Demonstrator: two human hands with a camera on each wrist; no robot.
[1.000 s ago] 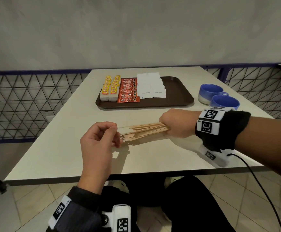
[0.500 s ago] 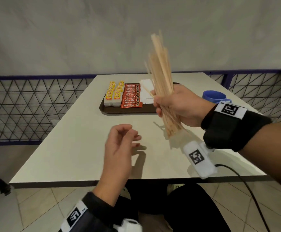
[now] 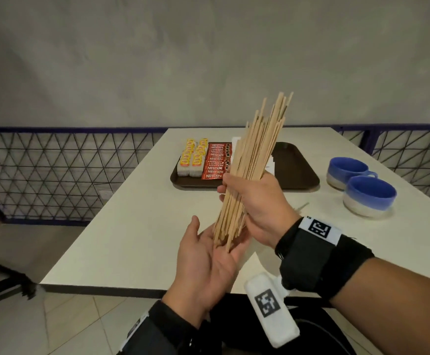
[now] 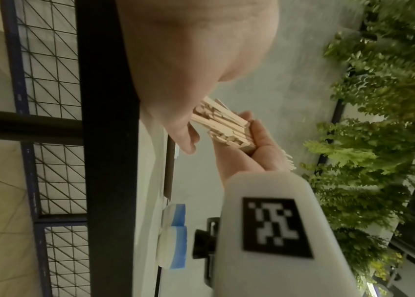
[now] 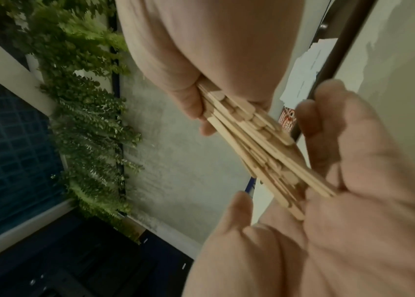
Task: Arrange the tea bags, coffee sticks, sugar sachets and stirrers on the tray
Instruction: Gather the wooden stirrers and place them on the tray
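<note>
My right hand (image 3: pixel 249 198) grips a bundle of wooden stirrers (image 3: pixel 253 155) near its middle and holds it nearly upright above the table's front edge. The bundle's lower ends rest on the palm of my left hand (image 3: pixel 208 254), which lies flat with straight fingers underneath. In the right wrist view the stirrers (image 5: pixel 257 144) fan out onto the left palm (image 5: pixel 354 201). In the left wrist view the stick ends (image 4: pixel 223 128) show against the palm. On the brown tray (image 3: pixel 296 175) lie yellow tea bags (image 3: pixel 193 157), red coffee sticks (image 3: pixel 216 161) and white sugar sachets, partly hidden by the bundle.
Two blue cups (image 3: pixel 362 185) stand on the white table (image 3: pixel 132 226) to the right of the tray. The right part of the tray is bare. One thin stick (image 3: pixel 302 206) lies on the table by the cups. A wire-mesh fence runs behind the table.
My right hand lifted the stirrers off the table, swung them upright, then lowered them. My left hand let go of the bundle's ends, opened, and now supports the lower ends on its palm.
</note>
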